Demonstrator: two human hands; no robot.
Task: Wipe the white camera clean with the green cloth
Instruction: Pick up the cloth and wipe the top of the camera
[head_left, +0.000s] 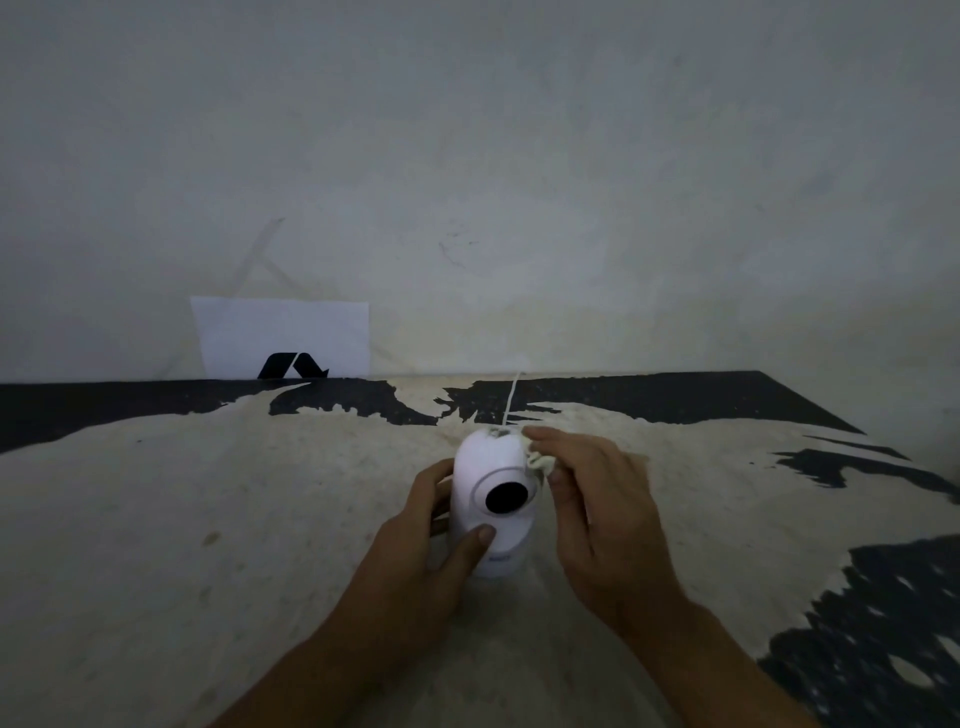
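Observation:
The white camera (485, 470) stands upright in the middle of the table, its round black lens facing me. My left hand (431, 525) grips its lower body, thumb pressed on the front below the lens. My right hand (597, 499) holds a small bunched cloth (540, 460), pale green in the dim light, against the camera's upper right side. Most of the cloth is hidden under my fingers. A thin white cable (511, 397) runs from the camera's back toward the wall.
The table (208, 519) has a worn pale top with dark patches at the back and right. A white sheet with a black logo (283, 338) leans on the wall at the back left. The wall (519, 156) stands close behind.

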